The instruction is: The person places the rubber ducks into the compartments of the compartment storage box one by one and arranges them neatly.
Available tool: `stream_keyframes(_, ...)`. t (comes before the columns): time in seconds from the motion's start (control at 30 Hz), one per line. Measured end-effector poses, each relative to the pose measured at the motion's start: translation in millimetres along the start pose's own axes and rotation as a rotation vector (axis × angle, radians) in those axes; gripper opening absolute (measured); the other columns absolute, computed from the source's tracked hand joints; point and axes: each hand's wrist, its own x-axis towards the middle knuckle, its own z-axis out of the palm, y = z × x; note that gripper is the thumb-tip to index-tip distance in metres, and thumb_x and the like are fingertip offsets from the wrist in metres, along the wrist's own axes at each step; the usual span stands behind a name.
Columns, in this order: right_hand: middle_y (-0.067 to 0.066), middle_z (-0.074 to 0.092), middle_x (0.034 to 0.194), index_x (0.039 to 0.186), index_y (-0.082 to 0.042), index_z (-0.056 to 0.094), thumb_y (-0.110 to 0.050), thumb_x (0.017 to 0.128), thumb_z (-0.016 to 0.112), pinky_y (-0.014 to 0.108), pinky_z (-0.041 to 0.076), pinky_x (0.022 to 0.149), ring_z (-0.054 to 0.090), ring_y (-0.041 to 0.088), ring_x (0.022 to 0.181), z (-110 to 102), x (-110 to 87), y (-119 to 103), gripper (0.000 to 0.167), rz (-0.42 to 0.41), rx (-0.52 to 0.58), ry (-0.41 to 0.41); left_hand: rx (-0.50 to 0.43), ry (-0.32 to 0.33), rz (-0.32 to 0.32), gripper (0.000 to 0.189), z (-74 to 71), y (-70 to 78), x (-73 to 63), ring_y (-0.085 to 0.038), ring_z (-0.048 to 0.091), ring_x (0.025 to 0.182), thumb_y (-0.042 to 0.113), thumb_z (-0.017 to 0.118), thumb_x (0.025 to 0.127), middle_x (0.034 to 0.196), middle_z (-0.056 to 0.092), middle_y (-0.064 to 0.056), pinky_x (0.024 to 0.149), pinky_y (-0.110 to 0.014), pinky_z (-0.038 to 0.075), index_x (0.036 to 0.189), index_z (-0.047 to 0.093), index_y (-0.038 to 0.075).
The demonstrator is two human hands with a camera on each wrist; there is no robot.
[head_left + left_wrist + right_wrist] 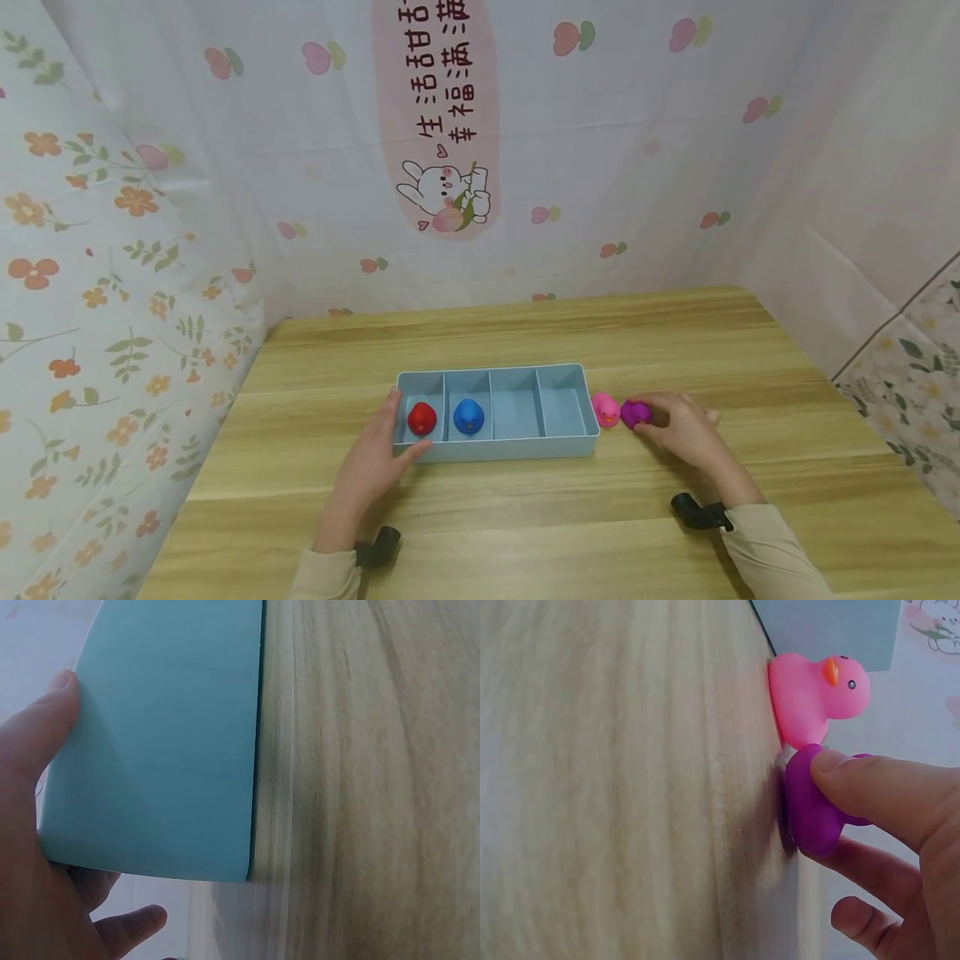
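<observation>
A light blue divided box (495, 451) stands on the table, a red rubber duck (422, 419) in its leftmost compartment and a blue rubber duck (468, 417) in the one beside it. My left hand (371, 457) holds the box's left end, the thumb at the front wall (165, 735) and the fingers around the end. To the right of the box, my right hand (684, 427) pinches a purple rubber duck (810, 802) between thumb and fingers, low at the tabletop. A pink rubber duck (802, 697) sits between the purple one and the box's right end.
The box's two right compartments hold nothing. The wood-grain table (525, 525) runs back to a printed curtain (645, 167), with a flowered cloth (112, 317) along the left. Each wrist carries a black camera mount (701, 512).
</observation>
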Motion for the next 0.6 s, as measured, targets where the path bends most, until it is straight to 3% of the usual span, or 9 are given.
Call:
stream_keyframes(0.47,0.02,0.066,0.115,0.116,-0.009,0.067,-0.02,0.077,0.078,0.05,0.021,0.074,0.053,0.033,0.093,-10,8.5,-10,0.042,-0.025,-0.012,0.01,-0.004,0.01,0.014,0.099,-1.4,0.2,-0.9,-0.036,0.026,0.143,0.059,0.061,0.084,0.159,0.021,-0.013,0.113,-0.053,0.028,0.155,0.01,0.011)
stream_keyframes(0.6,0.019,0.066,0.116,0.115,-0.01,0.068,-0.019,0.078,0.078,0.053,0.02,0.075,0.052,0.035,0.099,-15,12.0,-17,0.039,-0.035,-0.007,0.015,-0.003,0.013,0.017,0.099,-0.3,-0.8,-0.5,-0.036,0.026,0.143,0.059,0.061,0.084,0.159,0.021,-0.013,0.113,-0.053,0.028,0.155,0.01,0.011)
